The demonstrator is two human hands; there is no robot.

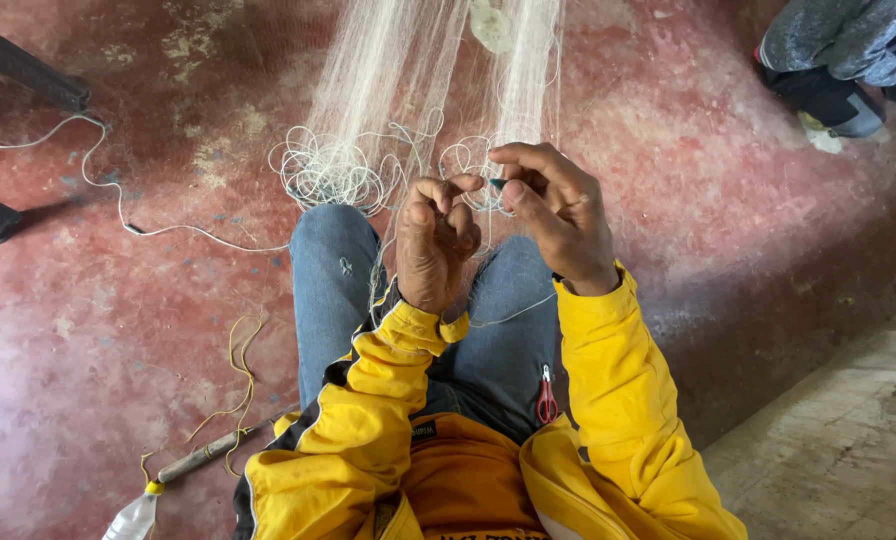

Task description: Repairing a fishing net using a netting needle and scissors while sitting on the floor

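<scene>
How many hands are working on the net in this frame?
2: the left hand and the right hand, both raised above the knees and pinching the fine white net. No other hands show.

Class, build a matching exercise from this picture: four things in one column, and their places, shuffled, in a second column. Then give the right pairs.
Things
1. small red scissors
2. white net
3. stick with yellow cord
4. white cord

Places
A. on the red floor, upper left
B. on the person's lap, by the right yellow sleeve
C. on the floor, lower left
D. stretching away from the knees, its edge pinched by left hand and right hand

Pairs: 1-B, 2-D, 3-C, 4-A
</scene>
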